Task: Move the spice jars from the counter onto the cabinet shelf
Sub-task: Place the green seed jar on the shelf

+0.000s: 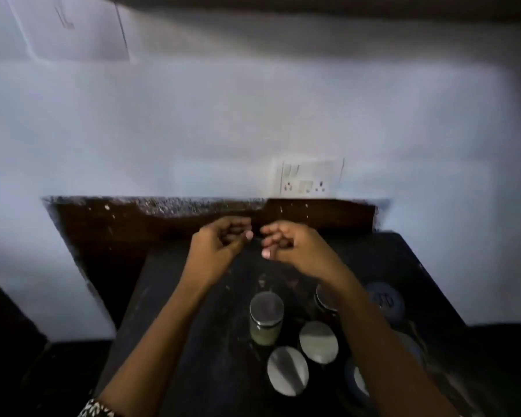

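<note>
Several spice jars with round silver lids stand on the dark counter (193, 341). One glass jar (266, 319) with pale contents is in the middle, and two more lids (318, 341) (288, 371) sit nearer to me. Another jar (324, 297) is partly hidden under my right forearm. My left hand (220, 243) and my right hand (292, 243) hover above the counter beyond the jars, fingertips almost meeting. Both have loosely curled fingers and hold nothing. The cabinet shelf itself does not show.
A blue-lidded container (384, 300) stands right of the jars, with more blurred blue items (357, 382) at the lower right. A dark brown backsplash (133, 224) runs behind the counter. A white socket plate (309, 179) sits on the pale wall. A dark cabinet underside (313, 7) spans the top.
</note>
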Motion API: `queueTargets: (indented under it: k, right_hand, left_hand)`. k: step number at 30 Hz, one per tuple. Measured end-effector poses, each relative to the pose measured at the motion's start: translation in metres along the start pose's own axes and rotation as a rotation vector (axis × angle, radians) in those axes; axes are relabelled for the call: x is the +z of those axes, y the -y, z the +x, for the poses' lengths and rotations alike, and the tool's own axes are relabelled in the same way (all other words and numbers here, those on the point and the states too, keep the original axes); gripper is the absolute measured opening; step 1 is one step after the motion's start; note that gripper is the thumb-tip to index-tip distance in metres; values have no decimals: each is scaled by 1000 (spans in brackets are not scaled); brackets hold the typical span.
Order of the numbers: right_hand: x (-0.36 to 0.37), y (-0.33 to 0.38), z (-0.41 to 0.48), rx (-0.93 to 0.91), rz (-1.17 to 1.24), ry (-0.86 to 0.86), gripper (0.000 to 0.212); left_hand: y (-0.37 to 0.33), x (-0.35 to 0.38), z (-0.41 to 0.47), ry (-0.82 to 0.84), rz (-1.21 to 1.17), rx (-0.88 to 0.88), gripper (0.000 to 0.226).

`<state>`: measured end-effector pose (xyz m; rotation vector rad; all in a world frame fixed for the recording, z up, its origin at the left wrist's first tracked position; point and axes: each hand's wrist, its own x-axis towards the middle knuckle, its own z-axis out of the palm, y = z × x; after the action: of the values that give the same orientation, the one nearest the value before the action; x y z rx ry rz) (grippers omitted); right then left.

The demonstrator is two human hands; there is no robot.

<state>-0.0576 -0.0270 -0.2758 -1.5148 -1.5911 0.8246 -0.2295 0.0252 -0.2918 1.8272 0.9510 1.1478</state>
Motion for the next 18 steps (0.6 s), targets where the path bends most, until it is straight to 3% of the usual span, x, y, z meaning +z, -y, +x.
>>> queueTargets:
  k: [3, 6, 11, 14, 18]
  right_hand:
    - [22, -61, -15, 180, -205, 115, 49]
    - [44, -103, -21, 265, -395, 123, 55]
    - [69, -141, -15, 364, -470, 225, 86]
    - [79, -153, -10, 389, -470, 233, 94]
    - [82, -155, -7, 371, -457, 154, 81]
  left_hand:
    - [45, 28, -28, 130, 134, -118, 32]
    - [79, 46, -42, 331, 375, -196, 62]
    - [114, 60, -54, 538, 481, -342, 101]
    - [128, 70, -57, 524, 474, -394, 100]
    - [135, 80, -58, 402, 395, -403, 78]
